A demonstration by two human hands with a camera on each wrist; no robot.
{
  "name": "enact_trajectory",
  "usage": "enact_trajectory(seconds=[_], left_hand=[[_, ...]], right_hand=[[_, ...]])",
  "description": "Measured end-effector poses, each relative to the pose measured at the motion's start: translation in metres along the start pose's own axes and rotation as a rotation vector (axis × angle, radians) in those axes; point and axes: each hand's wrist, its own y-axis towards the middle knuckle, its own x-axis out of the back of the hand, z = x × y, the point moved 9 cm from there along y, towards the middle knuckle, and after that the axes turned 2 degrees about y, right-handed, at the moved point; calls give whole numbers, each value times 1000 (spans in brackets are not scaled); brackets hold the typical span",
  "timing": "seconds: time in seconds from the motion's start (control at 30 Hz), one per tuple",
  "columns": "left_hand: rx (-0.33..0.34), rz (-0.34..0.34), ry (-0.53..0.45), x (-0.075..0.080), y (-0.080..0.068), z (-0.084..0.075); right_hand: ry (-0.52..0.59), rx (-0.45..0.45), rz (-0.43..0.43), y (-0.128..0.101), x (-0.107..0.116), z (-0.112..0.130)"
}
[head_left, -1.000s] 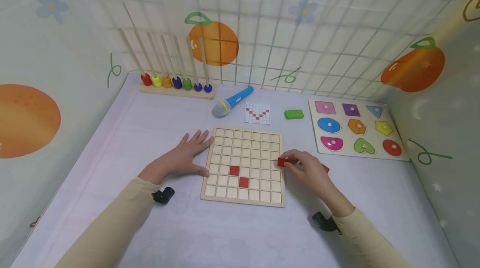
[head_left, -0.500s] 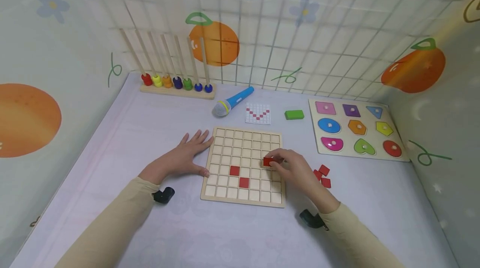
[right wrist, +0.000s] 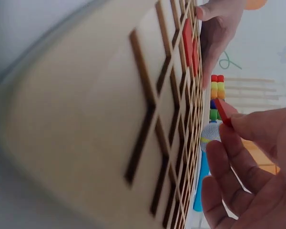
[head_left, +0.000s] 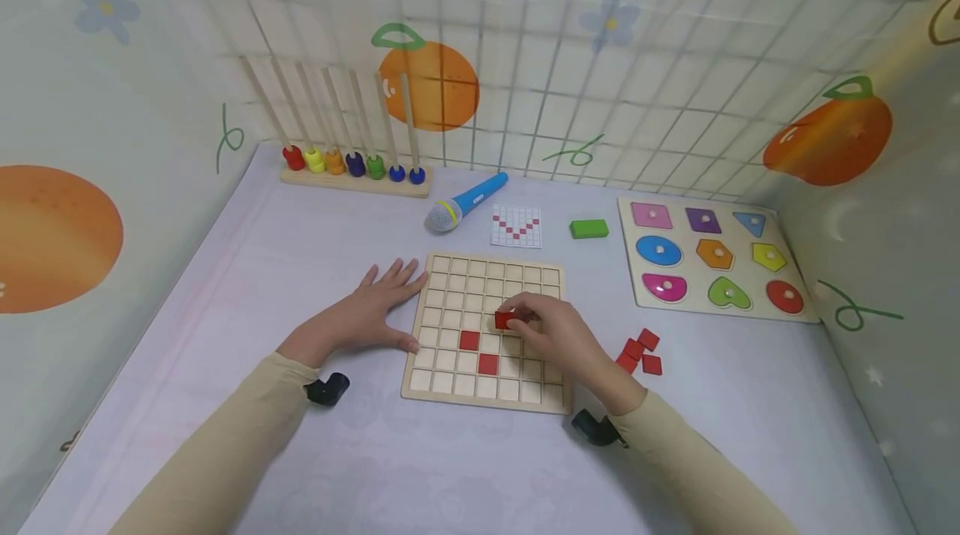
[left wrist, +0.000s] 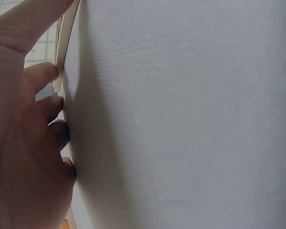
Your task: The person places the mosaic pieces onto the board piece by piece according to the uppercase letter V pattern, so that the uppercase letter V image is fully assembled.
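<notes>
- Head view: the right hand point(head_left: 558, 335) pinched one red tile point(head_left: 505, 320) in a narrow grip above the grid board point(head_left: 450, 392), one column right of the two placed tiles point(head_left: 477, 352). The left hand point(head_left: 367, 314) lay flat and wide on the bench point(head_left: 300, 252), touching the board's edge. I think the tile should go down level into one cell. Three spare tiles point(head_left: 640, 352) waited right of the board.
- Left wrist view: relaxed fingers point(left wrist: 50, 107) pressed against the bench.
- Right wrist view: the fingertips point(right wrist: 243, 126) held the tile just above the cells.
</notes>
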Motion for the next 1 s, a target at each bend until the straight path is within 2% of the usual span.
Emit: enact_trajectory(seconds=[0.27,1.0], left_hand=[[14,0,-1,0,0,1],[-6,-1,-10,-1,1,2]], right_hand=[[-29,22,30,14,-16,13],[-168,52,119,39,-48,29]])
